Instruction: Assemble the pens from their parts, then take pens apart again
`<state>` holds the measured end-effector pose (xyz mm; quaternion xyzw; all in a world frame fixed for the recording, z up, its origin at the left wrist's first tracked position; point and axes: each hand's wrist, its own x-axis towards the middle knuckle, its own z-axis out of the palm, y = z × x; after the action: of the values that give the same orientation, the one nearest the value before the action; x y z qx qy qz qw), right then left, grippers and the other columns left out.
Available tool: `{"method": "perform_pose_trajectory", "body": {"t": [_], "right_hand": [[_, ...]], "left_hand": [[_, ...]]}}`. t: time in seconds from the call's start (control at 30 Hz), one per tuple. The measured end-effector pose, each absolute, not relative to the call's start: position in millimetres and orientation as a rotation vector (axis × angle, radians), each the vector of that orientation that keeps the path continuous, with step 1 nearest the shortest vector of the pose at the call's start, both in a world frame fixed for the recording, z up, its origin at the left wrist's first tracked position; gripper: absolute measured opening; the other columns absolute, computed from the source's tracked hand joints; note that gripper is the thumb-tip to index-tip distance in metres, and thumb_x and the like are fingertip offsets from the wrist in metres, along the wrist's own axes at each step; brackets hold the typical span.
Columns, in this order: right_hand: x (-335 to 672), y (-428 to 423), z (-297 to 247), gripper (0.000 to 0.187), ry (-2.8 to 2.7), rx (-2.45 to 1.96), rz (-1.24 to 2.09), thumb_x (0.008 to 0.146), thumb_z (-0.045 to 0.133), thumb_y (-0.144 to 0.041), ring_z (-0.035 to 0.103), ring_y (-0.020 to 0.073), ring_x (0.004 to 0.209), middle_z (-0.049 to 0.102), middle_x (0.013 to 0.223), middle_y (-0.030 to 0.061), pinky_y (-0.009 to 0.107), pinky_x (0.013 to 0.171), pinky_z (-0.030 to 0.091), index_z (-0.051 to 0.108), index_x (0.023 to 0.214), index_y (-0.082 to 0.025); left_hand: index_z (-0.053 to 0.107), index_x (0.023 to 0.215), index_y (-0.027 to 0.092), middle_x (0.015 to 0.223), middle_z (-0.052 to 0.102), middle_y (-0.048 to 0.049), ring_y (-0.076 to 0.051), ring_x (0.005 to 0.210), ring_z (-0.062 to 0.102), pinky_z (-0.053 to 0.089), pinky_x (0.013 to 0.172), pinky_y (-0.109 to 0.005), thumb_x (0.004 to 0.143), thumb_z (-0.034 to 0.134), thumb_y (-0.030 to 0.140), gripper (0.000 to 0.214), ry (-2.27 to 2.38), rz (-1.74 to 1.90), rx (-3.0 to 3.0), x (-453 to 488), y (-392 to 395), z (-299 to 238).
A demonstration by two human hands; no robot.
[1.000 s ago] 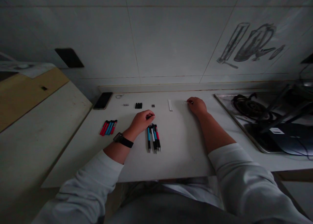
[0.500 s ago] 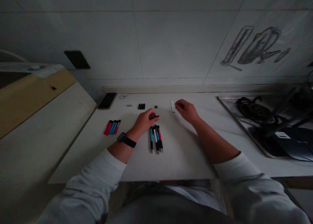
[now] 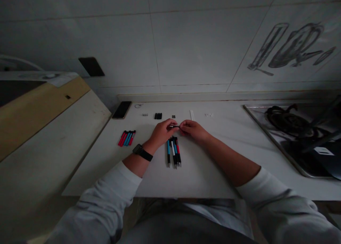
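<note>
Over the middle of the table, my left hand is closed in a pinch on a small black pen part. My right hand meets it from the other side, its fingertips pinched at the end of the same slim piece; what it holds, probably a thin pen refill, is mostly hidden. Just below my hands lie several pens with blue, white and red barrels and black grips. Beyond my right hand are thin white refills.
Red and blue pen barrels lie at left. Further back are small springs, black grips, tiny dark parts and small white pieces. A phone lies back left; a gas stove is at right.
My right hand has moved left and toward me from the white refills, and now meets my left hand. The white refill group looks narrower. The view has shifted slightly.
</note>
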<state>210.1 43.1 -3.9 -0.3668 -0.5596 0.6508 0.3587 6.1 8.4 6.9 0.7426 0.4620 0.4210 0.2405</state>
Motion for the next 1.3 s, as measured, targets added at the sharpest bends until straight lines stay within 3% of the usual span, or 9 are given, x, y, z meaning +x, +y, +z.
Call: {"method": "perform_pose_trajectory", "body": {"t": [0.33,0.6,0.8,1.07,1.3], "right_hand": [[209.7,44.4,-4.6,0.036,-1.362,-0.908,1.822,0.064,0.090,-0.030,0.065,0.0131,0.072,0.071,0.076,0.0006,0.028,0.072,0.056,0.065,0.087,-0.019],[210.0,46.4,-9.4,0.035,-1.355,-0.960,1.744,0.069,0.087,-0.038,0.064,0.0133,0.072,0.068,0.077,0.0011,0.029,0.073,0.056,0.063,0.087,-0.020],[215.2,49.3,-8.2,0.029,-1.607,-1.075,1.310,0.084,0.068,-0.050,0.061,0.0146,0.069,0.068,0.079,0.0009,0.029,0.070,0.052,0.062,0.090,-0.023],[229.8,69.2,20.6,0.017,-2.143,-1.217,0.481,0.094,0.058,-0.029,0.065,0.0181,0.083,0.075,0.096,0.0057,0.029,0.080,0.047,0.072,0.098,-0.022],[212.9,124.7,30.4,0.014,-2.447,-1.377,0.367,0.089,0.064,-0.020,0.067,0.0192,0.089,0.077,0.098,0.0052,0.028,0.082,0.046,0.076,0.097,-0.022]], "left_hand": [[0.069,0.099,0.021,0.093,0.075,-0.0023,-0.017,0.084,0.069,0.054,0.082,-0.029,0.090,0.068,0.031,0.013,1.360,1.145,1.994,7.9,5.1,12.5],[0.070,0.098,0.020,0.092,0.074,-0.0020,-0.015,0.079,0.066,0.052,0.077,-0.027,0.090,0.069,0.032,0.014,1.395,1.239,1.911,5.3,8.8,10.3],[0.068,0.095,0.020,0.079,0.070,-0.0002,-0.015,0.072,0.064,0.049,0.067,-0.026,0.093,0.063,0.040,0.020,1.496,1.223,1.811,-1.3,17.3,1.7],[0.069,0.090,0.021,0.076,0.071,-0.0010,-0.017,0.070,0.067,0.046,0.064,-0.027,0.093,0.062,0.044,0.024,1.600,1.082,1.828,-3.6,23.9,-6.7],[0.069,0.093,0.021,0.081,0.073,-0.0024,-0.018,0.072,0.068,0.047,0.064,-0.026,0.093,0.063,0.043,0.024,1.563,1.076,1.800,-3.4,23.4,-7.0]]}}
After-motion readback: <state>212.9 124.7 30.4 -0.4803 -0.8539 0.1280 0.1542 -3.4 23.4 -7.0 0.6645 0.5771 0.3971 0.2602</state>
